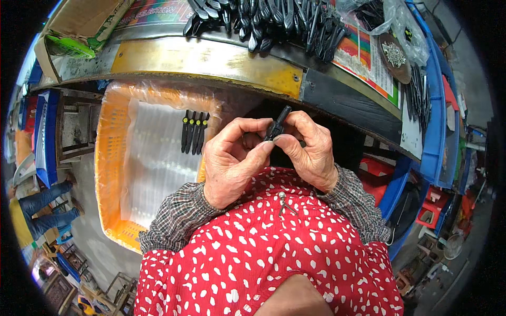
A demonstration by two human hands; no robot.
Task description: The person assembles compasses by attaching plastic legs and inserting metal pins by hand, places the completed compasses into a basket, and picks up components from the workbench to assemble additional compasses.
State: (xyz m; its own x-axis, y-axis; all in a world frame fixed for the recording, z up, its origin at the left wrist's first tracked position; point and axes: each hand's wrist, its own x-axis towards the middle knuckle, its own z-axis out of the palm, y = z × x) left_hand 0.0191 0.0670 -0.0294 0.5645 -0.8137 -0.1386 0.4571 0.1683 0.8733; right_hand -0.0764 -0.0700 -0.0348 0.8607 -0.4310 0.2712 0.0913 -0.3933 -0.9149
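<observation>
Fingers curled in, the left hand [232, 166] and the right hand [312, 150] over there both pinch one small black piece [278, 124] between them, near the table's [205, 59] front edge.

Held piece [276, 125]: smooth plastic (faintly glossy)
</observation>
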